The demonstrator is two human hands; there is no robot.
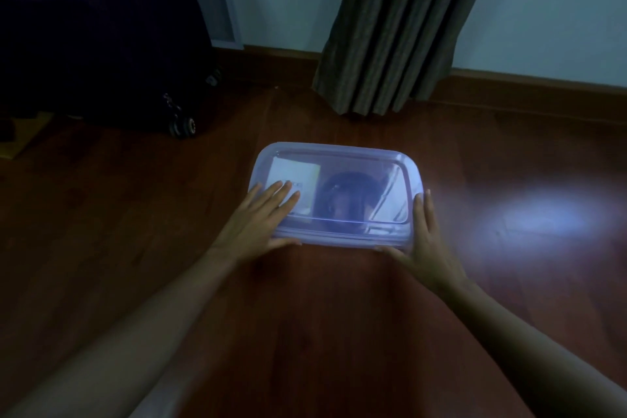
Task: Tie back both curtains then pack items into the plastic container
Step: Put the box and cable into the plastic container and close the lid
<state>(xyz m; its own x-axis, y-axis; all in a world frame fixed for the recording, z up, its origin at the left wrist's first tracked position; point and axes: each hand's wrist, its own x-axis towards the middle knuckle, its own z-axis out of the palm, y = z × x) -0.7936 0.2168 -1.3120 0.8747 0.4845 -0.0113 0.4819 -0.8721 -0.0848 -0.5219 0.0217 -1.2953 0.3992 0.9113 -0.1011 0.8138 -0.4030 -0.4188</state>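
Head: clear plastic container point(342, 153), lidded, packed.

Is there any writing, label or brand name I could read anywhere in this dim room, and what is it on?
Nothing is legible.
White card inside the lidded plastic container: a faint printed line by the left hand's fingers, too blurred to read.
Dark suitcase: no visible marking.

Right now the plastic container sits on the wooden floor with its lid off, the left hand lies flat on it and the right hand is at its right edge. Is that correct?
Not quite: the lid is on. In the head view the translucent lid covers the plastic container on the wooden floor. The left hand lies flat on it, and the right hand is at its right edge.
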